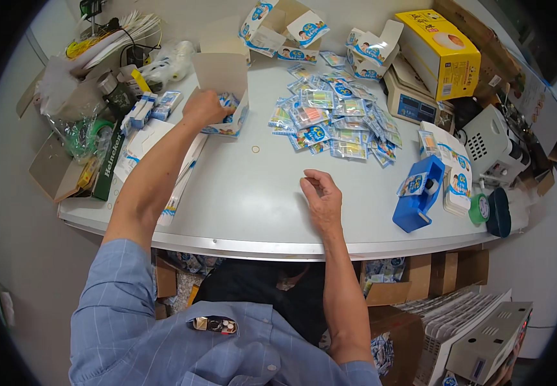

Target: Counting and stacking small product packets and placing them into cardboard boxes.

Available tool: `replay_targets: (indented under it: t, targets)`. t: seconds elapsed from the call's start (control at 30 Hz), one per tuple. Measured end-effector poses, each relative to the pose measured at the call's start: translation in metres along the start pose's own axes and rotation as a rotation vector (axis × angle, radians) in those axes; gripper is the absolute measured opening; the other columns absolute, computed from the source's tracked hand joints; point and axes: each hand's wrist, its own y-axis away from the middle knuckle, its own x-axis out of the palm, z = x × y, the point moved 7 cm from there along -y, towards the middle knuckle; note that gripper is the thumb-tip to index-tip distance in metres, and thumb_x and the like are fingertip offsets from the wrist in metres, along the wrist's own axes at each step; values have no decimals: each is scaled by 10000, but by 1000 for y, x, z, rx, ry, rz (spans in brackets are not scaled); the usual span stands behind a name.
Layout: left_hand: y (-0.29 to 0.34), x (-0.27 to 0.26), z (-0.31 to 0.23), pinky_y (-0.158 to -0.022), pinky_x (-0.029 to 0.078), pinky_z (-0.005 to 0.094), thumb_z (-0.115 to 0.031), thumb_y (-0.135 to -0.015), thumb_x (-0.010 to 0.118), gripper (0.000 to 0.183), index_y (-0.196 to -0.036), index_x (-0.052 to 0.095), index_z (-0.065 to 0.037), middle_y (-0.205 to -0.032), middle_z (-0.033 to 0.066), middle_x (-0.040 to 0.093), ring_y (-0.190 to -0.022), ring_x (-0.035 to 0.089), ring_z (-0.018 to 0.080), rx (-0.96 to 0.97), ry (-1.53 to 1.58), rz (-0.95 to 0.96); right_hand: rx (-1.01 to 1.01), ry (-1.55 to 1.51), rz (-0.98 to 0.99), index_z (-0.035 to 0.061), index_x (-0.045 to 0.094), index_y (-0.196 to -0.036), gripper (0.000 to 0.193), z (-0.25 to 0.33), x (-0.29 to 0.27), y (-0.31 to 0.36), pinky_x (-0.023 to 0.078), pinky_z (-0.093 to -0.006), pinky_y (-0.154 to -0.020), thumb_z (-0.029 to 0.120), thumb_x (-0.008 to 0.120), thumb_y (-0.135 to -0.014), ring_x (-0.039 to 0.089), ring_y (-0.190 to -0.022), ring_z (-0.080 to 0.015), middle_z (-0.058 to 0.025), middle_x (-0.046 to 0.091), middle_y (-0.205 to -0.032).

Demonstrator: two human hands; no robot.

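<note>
My left hand (204, 109) reaches into an open white carton (230, 128) whose tall flap stands up at the back. Its fingers are curled and partly hidden, so what they grip cannot be made out. Small blue-and-white sachets (229, 101) show inside the carton beside the fingers. Over the table's middle, my right hand (322, 196) is loosely curved, thumb apart from the fingers, holding nothing. Beyond it lies a heap of clear and blue sachets (336, 116), some showing coloured contents.
Open printed cartons (285, 29) stand at the back. A yellow box (442, 55) sits on a weighing scale (413, 96). At right is a blue tape dispenser (415, 206) beside flattened cartons (456, 174). Flat card (182, 151) lies under my left forearm; small boxes (143, 109) are farther left.
</note>
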Motion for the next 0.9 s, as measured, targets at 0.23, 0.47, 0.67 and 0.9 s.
replay_targets:
  t: [0.23, 0.47, 0.67, 0.9]
  targets:
    - [83, -19, -100, -905, 541, 434, -324, -934, 710, 449, -1290, 616, -67, -1247, 226, 652, -1108, 650, 382, 564, 410, -423, -477, 623, -103, 51, 589, -1369, 501, 58, -11, -75, 375, -496, -1105, 283, 707, -941, 510, -1289, -381, -212, 550, -1396]
    - [-18, 91, -152, -1142, 295, 620, -481, -1012, 518, 596, -1506, 471, -152, -1534, 184, 444, -1414, 372, 451, 421, 208, -324, -277, 1271, 65, 202, 395, -1574, 683, -25, 39, -140, 101, -654, -1220, 580, 459, -1008, 218, -1515, -467, -171, 305, -1641]
    - [48, 107, -137, -1205, 256, 545, -409, -1036, 501, 533, -1412, 542, -33, -1494, 177, 494, -1452, 356, 408, 616, 368, -249, -399, 1151, 245, 196, 446, -1537, 664, 1, 22, -84, 169, -601, -1215, 511, 586, -970, 310, -1468, -433, -163, 377, -1595]
    - [141, 97, -118, -1199, 283, 507, -410, -1012, 568, 630, -1411, 490, 71, -1465, 259, 485, -1420, 393, 417, 622, 474, -312, -510, 989, 356, 153, 577, -1414, 607, 38, 0, -17, 254, -579, -1179, 419, 723, -889, 402, -1405, -424, -161, 494, -1497]
